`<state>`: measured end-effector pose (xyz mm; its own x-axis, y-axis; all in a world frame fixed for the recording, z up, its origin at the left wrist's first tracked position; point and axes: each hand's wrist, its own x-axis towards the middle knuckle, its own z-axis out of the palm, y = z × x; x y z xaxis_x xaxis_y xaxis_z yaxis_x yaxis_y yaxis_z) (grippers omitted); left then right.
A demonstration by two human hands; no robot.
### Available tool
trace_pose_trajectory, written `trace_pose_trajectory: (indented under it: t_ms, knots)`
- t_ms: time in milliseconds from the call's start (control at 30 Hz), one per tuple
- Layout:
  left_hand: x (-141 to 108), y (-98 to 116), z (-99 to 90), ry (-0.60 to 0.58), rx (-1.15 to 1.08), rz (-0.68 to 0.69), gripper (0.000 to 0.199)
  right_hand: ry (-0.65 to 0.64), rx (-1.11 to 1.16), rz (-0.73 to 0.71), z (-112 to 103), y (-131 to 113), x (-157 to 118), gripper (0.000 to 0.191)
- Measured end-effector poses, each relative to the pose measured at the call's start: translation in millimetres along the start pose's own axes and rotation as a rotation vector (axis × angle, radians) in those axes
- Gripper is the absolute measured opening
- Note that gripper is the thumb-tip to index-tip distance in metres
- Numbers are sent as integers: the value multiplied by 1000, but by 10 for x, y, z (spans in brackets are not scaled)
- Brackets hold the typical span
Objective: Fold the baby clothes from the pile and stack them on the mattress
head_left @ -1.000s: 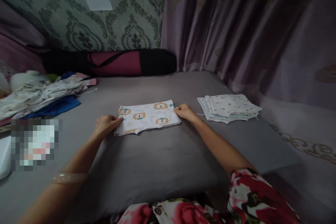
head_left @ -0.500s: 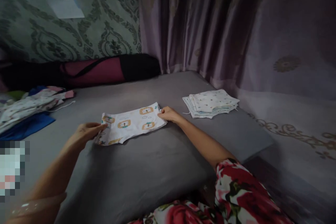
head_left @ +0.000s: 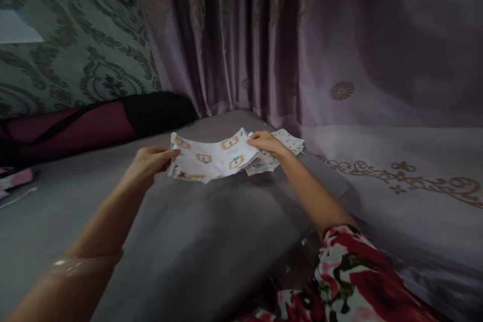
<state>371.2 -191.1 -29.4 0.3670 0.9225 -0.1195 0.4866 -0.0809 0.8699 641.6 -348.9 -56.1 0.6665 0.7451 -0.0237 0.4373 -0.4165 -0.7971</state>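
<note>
A folded baby garment (head_left: 211, 156), white with orange and teal animal prints, is stretched between my two hands above the bed and sags a little in the middle. My left hand (head_left: 153, 161) pinches its left edge. At the upper right corner, my right hand (head_left: 267, 143) grips it between thumb and fingers. Behind and below my right hand lies a stack of folded white printed garments (head_left: 289, 140), partly covered by the hand and the held garment.
A grey bed surface (head_left: 181, 241) spreads beneath my arms. Along the wall lies a long black and maroon bag (head_left: 105, 123). Purple curtains (head_left: 230, 50) hang at the far and right sides. Part of a pink and white garment (head_left: 17, 178) shows at the left edge.
Both hands have lifted the printed garment and carried it right, so it now overlaps the stack. My view has turned right, leaving most of the left clothes pile out of sight.
</note>
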Motion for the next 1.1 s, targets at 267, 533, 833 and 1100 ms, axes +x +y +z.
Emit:
trace_pose_trajectory:
  t_ms: [267, 533, 833, 1100]
  knots:
    - [132, 503, 1374, -209, -383, 79, 15, 339, -65, 159, -1142, 583, 349, 16]
    - [174, 538, 2088, -235, -487, 24, 16, 442, -352, 210, -1551, 1008, 603, 21]
    - [134, 389, 2312, -284, -578, -65, 20, 401, -427, 197, -1612, 1330, 725, 20]
    - [128, 134, 2394, -322, -604, -114, 37, 381, -463, 147, -1534, 1555, 687, 28]
